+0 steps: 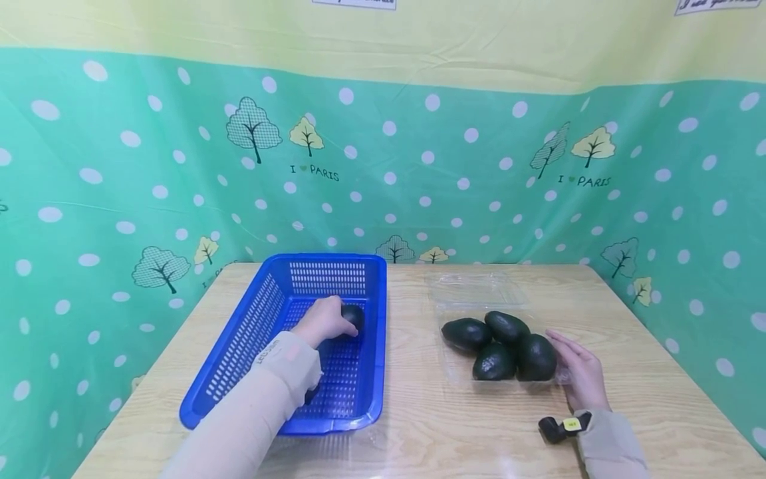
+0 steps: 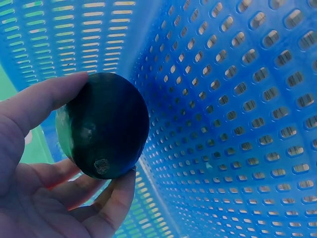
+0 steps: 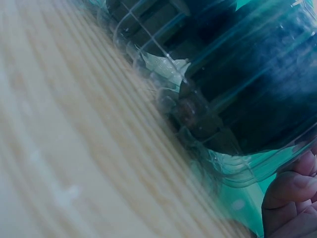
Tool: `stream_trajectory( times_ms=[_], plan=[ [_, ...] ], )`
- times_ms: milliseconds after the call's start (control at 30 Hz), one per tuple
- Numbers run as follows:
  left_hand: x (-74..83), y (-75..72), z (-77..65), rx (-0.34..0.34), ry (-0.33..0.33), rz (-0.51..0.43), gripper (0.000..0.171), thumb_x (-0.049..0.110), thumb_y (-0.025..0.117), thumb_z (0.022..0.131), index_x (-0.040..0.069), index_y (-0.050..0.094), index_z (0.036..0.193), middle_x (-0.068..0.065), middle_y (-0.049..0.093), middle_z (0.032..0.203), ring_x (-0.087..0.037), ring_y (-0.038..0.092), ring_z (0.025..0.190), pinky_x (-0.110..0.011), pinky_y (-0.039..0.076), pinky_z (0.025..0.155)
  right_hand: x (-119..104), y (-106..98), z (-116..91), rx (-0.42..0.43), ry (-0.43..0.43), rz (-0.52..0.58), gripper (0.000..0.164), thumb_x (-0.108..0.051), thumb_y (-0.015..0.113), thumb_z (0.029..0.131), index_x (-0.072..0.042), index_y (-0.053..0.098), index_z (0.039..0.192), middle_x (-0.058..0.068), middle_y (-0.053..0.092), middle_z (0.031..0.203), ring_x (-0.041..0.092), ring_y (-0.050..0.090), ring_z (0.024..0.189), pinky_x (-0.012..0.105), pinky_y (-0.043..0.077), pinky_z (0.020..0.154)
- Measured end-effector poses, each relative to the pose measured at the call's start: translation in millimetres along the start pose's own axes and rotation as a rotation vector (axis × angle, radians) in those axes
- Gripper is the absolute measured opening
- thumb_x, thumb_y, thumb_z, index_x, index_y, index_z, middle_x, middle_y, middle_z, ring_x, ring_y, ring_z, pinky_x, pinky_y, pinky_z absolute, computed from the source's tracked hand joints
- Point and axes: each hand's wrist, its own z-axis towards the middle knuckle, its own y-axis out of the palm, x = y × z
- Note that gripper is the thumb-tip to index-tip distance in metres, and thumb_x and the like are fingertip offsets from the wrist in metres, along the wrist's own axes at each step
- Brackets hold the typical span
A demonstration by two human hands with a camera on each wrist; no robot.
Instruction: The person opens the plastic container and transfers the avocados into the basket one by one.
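Inside the blue plastic basket point(image 1: 378, 379), my left hand point(image 1: 323, 322) grips a dark green avocado point(image 2: 106, 126) between thumb and fingers. In the left wrist view the avocado's stem scar faces the camera. A clear plastic container point(image 1: 450, 369) with several dark avocados point(image 1: 505, 327) in it lies on the right of the table. My right hand point(image 1: 582, 371) rests against the container's right side, fingers extended along it in the head view. The right wrist view shows part of that hand by the container's edge, beside a large dark avocado point(image 3: 252, 94).
The wooden table point(image 1: 413, 426) runs between basket and container. Behind the avocados lies the container's clear lid point(image 1: 475, 287), folded back. A green and yellow patterned cloth point(image 1: 407, 166) hangs behind and beside the table. A black wrist camera point(image 1: 553, 429) sits at the right cuff.
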Motion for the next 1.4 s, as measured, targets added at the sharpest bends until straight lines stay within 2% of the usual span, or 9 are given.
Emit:
stream_trajectory(
  times_ms=[167, 1000, 1267, 1400],
  plan=[
    [0.9, -1.3, -0.7, -0.001, 0.003, 0.002, 0.04, 0.021, 0.083, 0.078, 0.0, 0.064, 0.105, -0.011, 0.067, 0.094, -0.023, 0.06, 0.082, -0.041, 0.054, 0.078, -0.7, -0.8, 2.0, -0.005, 0.009, -0.006, 0.02, -0.021, 0.062, 0.098, -0.029, 0.075, 0.111, -0.021, 0.073, 0.099, -0.003, 0.068, 0.09, 0.015, 0.055, 0.076],
    [0.8, 1.1, -0.1, -0.022, -0.028, -0.01, 0.039, 0.02, 0.081, 0.081, 0.0, 0.063, 0.109, -0.012, 0.067, 0.096, -0.024, 0.062, 0.083, -0.045, 0.055, 0.083, 0.9, -2.5, 0.7, -0.01, 0.011, 0.014, 0.02, -0.019, 0.061, 0.099, -0.029, 0.077, 0.107, -0.018, 0.074, 0.096, -0.002, 0.069, 0.088, 0.016, 0.056, 0.074],
    [3.3, -2.2, -1.1, -0.014, -0.005, -0.025, 0.029, 0.017, 0.079, 0.081, 0.002, 0.061, 0.098, -0.01, 0.065, 0.085, -0.022, 0.06, 0.073, -0.035, 0.052, 0.066, 0.1, -2.6, 2.4, -0.005, 0.015, 0.007, 0.02, -0.021, 0.062, 0.098, -0.028, 0.075, 0.113, -0.02, 0.074, 0.1, -0.003, 0.068, 0.092, 0.015, 0.055, 0.077],
    [3.4, -2.2, -1.9, -0.014, -0.006, -0.039, 0.027, 0.017, 0.079, 0.082, 0.003, 0.06, 0.097, -0.009, 0.064, 0.085, -0.022, 0.06, 0.072, -0.034, 0.052, 0.064, 0.0, -2.2, 2.3, -0.011, 0.008, 0.011, 0.02, -0.02, 0.061, 0.099, -0.027, 0.076, 0.111, -0.02, 0.074, 0.1, -0.003, 0.069, 0.092, 0.016, 0.055, 0.077]
  ],
)
